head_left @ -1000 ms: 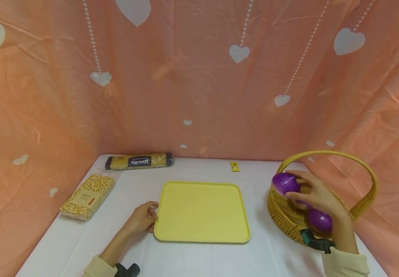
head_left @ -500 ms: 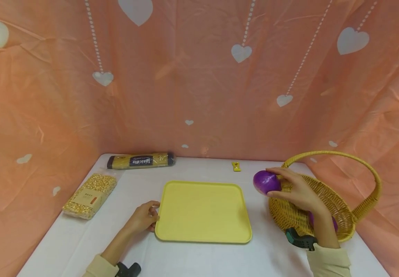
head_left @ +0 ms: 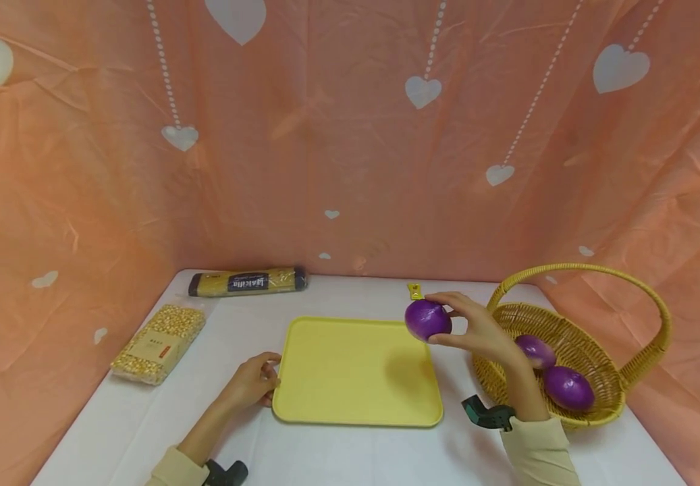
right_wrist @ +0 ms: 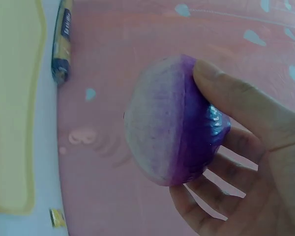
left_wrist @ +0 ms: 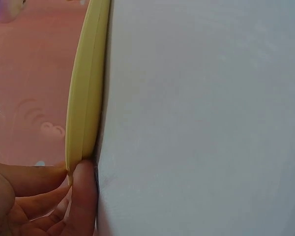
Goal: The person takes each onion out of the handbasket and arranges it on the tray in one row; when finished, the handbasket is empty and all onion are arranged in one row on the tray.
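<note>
Just now the purple onion (head_left: 426, 320) has travelled from the basket (head_left: 586, 351), right of the tray (head_left: 356, 378), to above the tray's far right corner, pinched in the right hand's (head_left: 477, 331) grip; two more lie in the basket. The left hand's (head_left: 246, 383) grip pinches the tray's left edge. White tabletop (head_left: 356, 455) surrounds the tray; heart-printed cloth (head_left: 350, 169) hangs behind it.
</note>
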Demonstrator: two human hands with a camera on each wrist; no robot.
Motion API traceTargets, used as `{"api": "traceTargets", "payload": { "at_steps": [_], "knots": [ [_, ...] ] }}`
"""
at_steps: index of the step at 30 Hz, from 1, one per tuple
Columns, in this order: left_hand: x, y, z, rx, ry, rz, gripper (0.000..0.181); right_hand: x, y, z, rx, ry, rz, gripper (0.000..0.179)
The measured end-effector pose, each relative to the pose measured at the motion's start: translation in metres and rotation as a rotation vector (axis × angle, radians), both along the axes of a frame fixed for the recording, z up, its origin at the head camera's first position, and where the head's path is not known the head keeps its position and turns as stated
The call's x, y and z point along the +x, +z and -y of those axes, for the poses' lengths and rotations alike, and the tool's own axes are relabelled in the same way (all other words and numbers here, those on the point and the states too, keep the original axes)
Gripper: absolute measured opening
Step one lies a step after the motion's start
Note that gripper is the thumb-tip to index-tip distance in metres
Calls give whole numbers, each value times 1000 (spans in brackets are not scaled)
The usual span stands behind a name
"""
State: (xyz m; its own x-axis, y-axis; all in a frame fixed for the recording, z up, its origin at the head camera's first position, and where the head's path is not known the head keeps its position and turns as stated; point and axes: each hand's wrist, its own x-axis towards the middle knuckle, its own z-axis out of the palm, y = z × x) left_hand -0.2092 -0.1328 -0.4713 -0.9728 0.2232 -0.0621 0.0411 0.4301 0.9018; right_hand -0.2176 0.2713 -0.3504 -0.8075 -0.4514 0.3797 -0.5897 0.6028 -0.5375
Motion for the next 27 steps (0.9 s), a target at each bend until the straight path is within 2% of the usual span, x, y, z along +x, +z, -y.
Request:
{"api": "traceTargets", "payload": {
  "at_steps": [7,10,14,17,21,27],
  "knots": [
    [1,3,0,23,-19,-8,42,-8,-6,18,14,81,5,63],
    [1,3,0,19,-13,-6,42,-7,-3,27,35,83,29,61],
    [1,3,0,14,-15,-10,42,-10,-6,35,40,97,54,62],
    [0,1,0,-2,-10,-13,42,-18,-15,37,22,126,44,63],
    [-2,-2,0,-21,3,-9,42,-22,-20,44,4,155,34,63],
    [-3,-3,1,-18,-10,-16,42,-30,-27,55,-9,155,42,64]
  ]
}}
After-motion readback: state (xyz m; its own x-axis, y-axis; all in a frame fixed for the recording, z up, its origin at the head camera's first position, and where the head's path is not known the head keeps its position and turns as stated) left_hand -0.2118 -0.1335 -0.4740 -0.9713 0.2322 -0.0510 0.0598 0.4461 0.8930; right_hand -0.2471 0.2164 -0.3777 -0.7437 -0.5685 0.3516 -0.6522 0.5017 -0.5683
